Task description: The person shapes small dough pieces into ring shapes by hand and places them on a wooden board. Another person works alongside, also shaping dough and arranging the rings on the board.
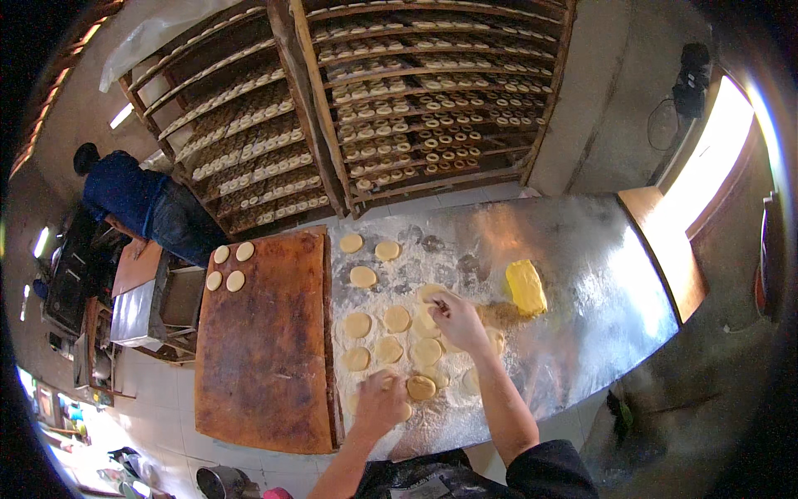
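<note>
Several flat dough rounds (396, 318) lie on the floured part of the metal table (582, 241). Over the upper rounds, my right hand (459, 323) is closed with the fingertips pressed together; whatever they may pinch is too small to make out. My left hand (384, 401) is low at the near edge, its fingers smeared by motion. Just right of it sits a darker-edged dough round (421, 387), and another pale round is partly hidden beneath the hand. Four or fewer cannot be assumed elsewhere, since my hands and forearms cover some rounds.
Left of the flour lies a browned baking board (266, 358) with several pale rounds (235, 281) at its far left corner. A yellow block (526, 288) rests right of my right hand. Tall wooden racks (320, 116) full of rings stand behind; a person (137, 200) works at far left.
</note>
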A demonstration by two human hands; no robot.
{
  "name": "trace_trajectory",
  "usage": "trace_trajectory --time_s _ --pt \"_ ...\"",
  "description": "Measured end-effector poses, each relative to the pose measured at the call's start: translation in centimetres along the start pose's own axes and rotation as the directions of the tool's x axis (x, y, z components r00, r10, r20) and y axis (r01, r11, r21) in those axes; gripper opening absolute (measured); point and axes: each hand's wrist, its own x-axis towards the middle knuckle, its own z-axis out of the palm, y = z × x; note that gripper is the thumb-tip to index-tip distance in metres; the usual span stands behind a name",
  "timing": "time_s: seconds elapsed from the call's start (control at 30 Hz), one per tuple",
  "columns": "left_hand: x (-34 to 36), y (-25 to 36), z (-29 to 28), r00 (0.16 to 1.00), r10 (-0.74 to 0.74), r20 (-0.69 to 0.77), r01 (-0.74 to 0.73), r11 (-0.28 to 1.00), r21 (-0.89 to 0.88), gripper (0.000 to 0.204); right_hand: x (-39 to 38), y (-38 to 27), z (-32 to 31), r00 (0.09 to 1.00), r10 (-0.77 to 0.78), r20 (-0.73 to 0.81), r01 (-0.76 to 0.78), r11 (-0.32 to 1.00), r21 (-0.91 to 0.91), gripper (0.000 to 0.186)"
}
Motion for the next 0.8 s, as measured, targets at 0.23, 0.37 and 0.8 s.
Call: trace_trajectory --time_s 0.23,0.37,0.8 --pt "-0.9 2.7 1.9 0.965 -0.047 0.259 0.016 0.993 0.121 0.038 -8.6 1.6 -4.8 0.781 0.438 0.445 -0.399 0.898 -0.184 0.029" --pt "0.1 2.9 0.9 0.986 -0.059 0.159 0.041 0.993 0.113 0.040 -10.5 1.6 -2.7 0.971 0.198 0.131 -0.036 0.669 -0.743 0.036" --pt "-0.6 0.8 3.3 0.939 0.244 0.244 -0.239 0.970 -0.048 0.037 -6.7 1.6 5.2 0.861 0.500 -0.095 -0.428 0.608 -0.669 0.048"
